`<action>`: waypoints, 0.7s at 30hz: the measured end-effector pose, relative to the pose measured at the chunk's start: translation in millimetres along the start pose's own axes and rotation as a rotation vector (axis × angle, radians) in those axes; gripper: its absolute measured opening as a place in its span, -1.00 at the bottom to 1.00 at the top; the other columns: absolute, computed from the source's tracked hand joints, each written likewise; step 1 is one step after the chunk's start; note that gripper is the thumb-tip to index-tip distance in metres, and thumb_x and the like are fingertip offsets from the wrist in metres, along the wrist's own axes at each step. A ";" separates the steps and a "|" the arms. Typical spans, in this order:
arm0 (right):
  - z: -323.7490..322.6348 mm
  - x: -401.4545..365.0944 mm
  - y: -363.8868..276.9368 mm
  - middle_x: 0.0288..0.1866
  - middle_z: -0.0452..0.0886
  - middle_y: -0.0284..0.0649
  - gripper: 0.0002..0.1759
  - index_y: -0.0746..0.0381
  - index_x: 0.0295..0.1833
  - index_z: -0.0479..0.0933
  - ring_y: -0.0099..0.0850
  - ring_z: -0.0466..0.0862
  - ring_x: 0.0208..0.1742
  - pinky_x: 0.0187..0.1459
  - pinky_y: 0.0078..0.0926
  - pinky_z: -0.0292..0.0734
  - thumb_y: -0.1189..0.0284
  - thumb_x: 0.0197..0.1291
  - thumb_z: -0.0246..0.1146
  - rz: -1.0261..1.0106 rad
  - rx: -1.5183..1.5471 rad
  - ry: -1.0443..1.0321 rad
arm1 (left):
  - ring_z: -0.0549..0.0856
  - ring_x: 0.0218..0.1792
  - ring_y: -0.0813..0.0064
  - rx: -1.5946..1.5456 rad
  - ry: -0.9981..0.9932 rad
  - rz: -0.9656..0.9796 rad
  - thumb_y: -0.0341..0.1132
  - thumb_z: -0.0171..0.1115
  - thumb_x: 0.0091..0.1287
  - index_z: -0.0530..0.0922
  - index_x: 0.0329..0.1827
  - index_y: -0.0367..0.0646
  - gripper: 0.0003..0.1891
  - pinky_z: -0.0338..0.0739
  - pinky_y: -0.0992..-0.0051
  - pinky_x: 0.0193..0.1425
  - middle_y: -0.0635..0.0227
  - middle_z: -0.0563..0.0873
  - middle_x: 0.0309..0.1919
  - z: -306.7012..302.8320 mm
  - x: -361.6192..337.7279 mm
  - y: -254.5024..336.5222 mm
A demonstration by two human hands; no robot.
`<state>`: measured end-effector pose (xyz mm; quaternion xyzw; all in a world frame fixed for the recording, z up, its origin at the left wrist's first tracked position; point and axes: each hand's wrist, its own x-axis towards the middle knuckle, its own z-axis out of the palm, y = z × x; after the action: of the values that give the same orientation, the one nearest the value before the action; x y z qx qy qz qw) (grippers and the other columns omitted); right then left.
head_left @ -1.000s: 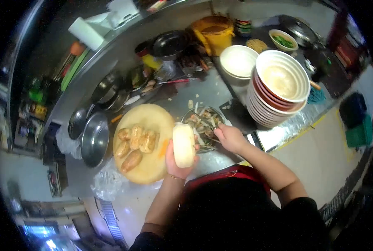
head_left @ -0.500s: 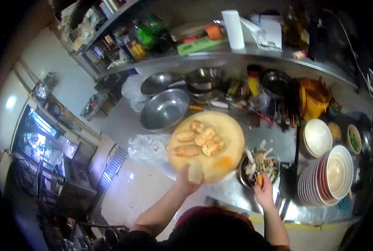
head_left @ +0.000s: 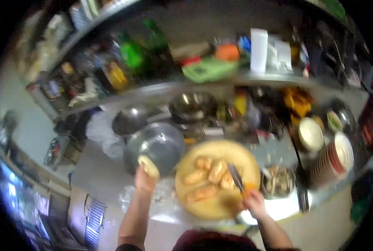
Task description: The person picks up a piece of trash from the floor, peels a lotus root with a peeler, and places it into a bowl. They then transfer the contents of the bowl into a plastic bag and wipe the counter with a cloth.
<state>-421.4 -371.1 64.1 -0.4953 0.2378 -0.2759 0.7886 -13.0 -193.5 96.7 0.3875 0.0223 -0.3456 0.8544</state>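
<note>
My left hand (head_left: 146, 180) is wrapped round a pale, peeled piece of food (head_left: 148, 166), at the near left rim of a large metal bowl (head_left: 163, 146). My right hand (head_left: 255, 203) grips a tool with an orange handle (head_left: 249, 188) and a dark metal end, probably a peeler or knife; blur hides its exact shape. That tool is over the right part of a round wooden board (head_left: 236, 152). Several orange-brown tubers (head_left: 217, 170) lie on the board. Right of it stands a bowl of peelings or scraps (head_left: 278, 183).
Stacked bowls (head_left: 330, 161) and a cream bowl (head_left: 311, 134) stand at the right. Metal pans (head_left: 192, 104) are behind the large bowl. Clear plastic bags (head_left: 105, 131) lie at the left. A shelf (head_left: 165, 87) with bottles and a paper roll (head_left: 258, 50) runs along the back.
The view has shifted. My left hand has moved from the board's near edge to the large bowl with the pale piece. My right hand has brought the tool from the scrap bowl over the board.
</note>
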 end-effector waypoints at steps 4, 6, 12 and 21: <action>94.6 20.8 -29.6 -0.38 0.63 -0.11 -0.58 0.28 0.21 0.37 -0.44 0.54 -0.57 -0.53 -0.53 0.42 0.27 0.36 0.07 0.195 0.182 0.115 | 0.47 0.23 0.34 0.165 0.350 0.026 -0.05 0.08 0.43 0.41 0.26 0.00 -0.58 0.29 0.17 0.37 0.36 0.55 0.17 -14.2 7.0 21.1; 118.4 32.2 -39.7 -0.37 0.63 -0.10 -0.58 0.28 0.23 0.36 -0.44 0.54 -0.55 -0.53 -0.53 0.41 0.26 0.38 0.07 0.151 0.185 0.031 | 0.45 0.23 0.34 0.117 0.212 0.007 -0.03 0.11 0.40 0.36 0.32 0.04 -0.53 0.28 0.20 0.35 0.34 0.50 0.21 -43.1 8.8 23.3; 165.4 64.5 -17.6 -0.34 0.58 -0.20 -0.62 0.18 0.22 0.38 -0.45 0.51 -0.51 -0.55 -0.57 0.35 0.22 0.42 0.09 0.104 0.028 -0.036 | 0.52 -0.07 0.42 0.016 0.162 0.093 -0.08 0.18 0.35 0.38 0.24 0.07 -0.57 0.42 0.37 0.00 0.33 0.59 0.00 -124.5 -43.7 52.4; 307.6 158.5 42.9 -0.14 0.62 -0.27 -0.58 0.30 0.15 0.46 -0.55 0.61 -0.08 -0.03 -0.55 0.53 0.61 0.14 0.26 -0.279 -0.573 -0.441 | 0.53 -0.19 0.42 0.008 0.580 0.404 -0.24 0.11 0.33 0.34 0.24 0.03 -0.59 0.44 0.40 -0.15 0.35 0.58 -0.09 -238.9 -137.2 153.3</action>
<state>-97.0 -262.2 130.6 -0.7708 0.0602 -0.1899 0.6052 30.8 117.7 70.9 0.4696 0.1857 -0.0451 0.8619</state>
